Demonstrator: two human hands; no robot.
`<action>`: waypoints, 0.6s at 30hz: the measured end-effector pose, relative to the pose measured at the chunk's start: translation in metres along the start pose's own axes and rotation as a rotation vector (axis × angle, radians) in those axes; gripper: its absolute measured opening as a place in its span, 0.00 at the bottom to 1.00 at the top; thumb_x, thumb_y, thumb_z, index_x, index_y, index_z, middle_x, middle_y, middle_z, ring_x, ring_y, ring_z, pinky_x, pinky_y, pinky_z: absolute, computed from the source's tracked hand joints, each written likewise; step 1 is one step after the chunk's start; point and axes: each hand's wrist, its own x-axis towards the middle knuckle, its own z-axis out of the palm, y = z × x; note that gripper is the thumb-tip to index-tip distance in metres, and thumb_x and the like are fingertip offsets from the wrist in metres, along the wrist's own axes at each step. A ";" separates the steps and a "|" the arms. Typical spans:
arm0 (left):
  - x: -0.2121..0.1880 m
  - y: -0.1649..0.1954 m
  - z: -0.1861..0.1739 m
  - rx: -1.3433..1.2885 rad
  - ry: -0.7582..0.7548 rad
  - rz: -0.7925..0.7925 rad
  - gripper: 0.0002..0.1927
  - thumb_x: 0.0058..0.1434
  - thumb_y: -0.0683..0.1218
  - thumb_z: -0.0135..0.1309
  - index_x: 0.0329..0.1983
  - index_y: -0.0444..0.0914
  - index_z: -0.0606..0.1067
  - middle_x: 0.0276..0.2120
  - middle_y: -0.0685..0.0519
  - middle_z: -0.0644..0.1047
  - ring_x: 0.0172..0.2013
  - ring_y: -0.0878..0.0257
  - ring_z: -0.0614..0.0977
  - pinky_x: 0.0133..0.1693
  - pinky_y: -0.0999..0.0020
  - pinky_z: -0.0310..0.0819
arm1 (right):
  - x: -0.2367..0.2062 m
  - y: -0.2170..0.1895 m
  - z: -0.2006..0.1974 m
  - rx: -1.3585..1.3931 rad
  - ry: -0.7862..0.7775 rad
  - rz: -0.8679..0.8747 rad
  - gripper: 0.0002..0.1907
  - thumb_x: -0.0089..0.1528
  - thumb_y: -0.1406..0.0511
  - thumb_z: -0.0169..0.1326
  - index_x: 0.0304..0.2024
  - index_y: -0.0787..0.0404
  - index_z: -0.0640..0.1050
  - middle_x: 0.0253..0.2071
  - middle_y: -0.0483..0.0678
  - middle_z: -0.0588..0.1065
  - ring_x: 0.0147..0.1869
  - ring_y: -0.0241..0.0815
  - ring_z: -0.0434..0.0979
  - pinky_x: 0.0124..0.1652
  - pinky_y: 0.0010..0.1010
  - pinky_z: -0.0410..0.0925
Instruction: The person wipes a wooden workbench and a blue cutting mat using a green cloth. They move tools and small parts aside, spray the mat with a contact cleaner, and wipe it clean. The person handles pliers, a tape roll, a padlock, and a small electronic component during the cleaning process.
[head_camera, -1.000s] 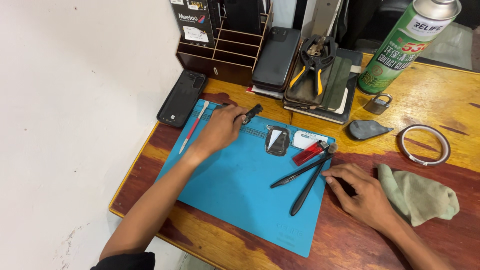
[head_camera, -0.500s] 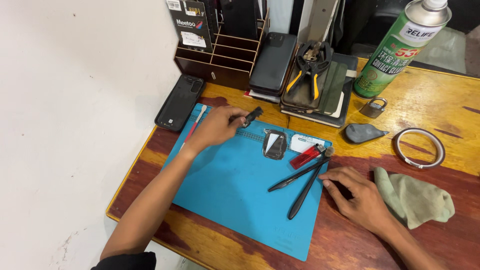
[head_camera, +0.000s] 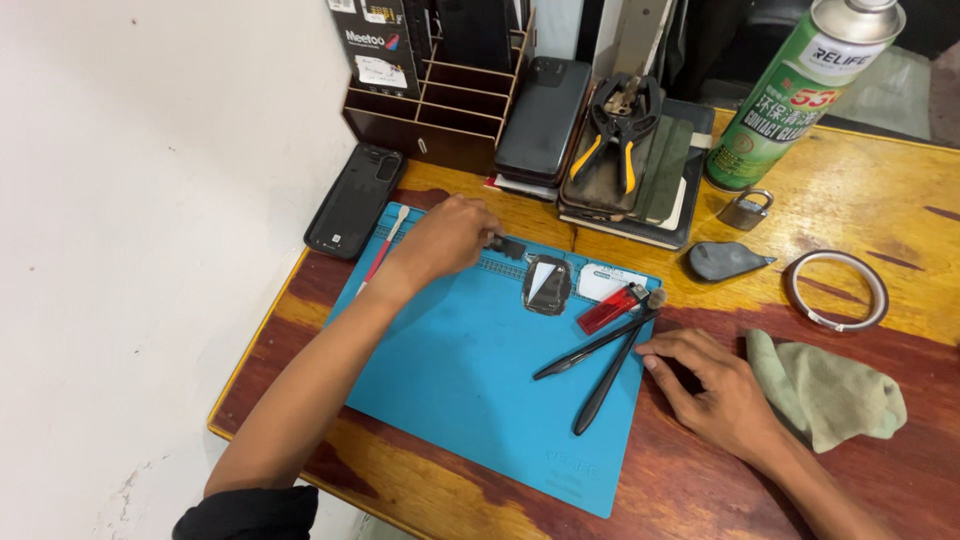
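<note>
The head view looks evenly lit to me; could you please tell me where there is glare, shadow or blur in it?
Head view: light is soft and even. Mild sheen on the spray can and the varnished table. The right hand casts a soft shadow on the wood near the two black pens. The left hand and the blue mat are sharp; the can's top is cut off by the frame.

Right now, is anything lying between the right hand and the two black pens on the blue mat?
Nothing visible. The right hand rests on the table just off the blue mat, fingertips beside the black pens.
</note>
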 end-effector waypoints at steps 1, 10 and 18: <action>-0.001 0.002 -0.002 0.002 0.013 0.006 0.09 0.60 0.38 0.55 0.41 0.38 0.83 0.40 0.48 0.82 0.46 0.49 0.81 0.50 0.55 0.75 | 0.001 0.000 0.000 -0.005 -0.002 -0.003 0.10 0.60 0.68 0.59 0.44 0.62 0.82 0.43 0.49 0.81 0.48 0.44 0.83 0.47 0.33 0.75; -0.018 0.047 -0.001 -0.072 0.062 0.096 0.12 0.65 0.47 0.57 0.48 0.35 0.80 0.46 0.45 0.81 0.50 0.49 0.81 0.53 0.55 0.76 | 0.001 0.000 0.000 -0.016 -0.026 0.018 0.10 0.60 0.67 0.59 0.44 0.61 0.82 0.44 0.49 0.81 0.48 0.45 0.83 0.47 0.33 0.75; -0.018 0.069 0.006 -0.112 -0.213 0.162 0.49 0.49 0.62 0.69 0.69 0.36 0.66 0.60 0.45 0.72 0.63 0.47 0.68 0.63 0.52 0.62 | 0.002 -0.001 -0.001 -0.029 -0.029 0.009 0.10 0.60 0.67 0.59 0.44 0.61 0.82 0.44 0.49 0.81 0.48 0.45 0.83 0.47 0.34 0.75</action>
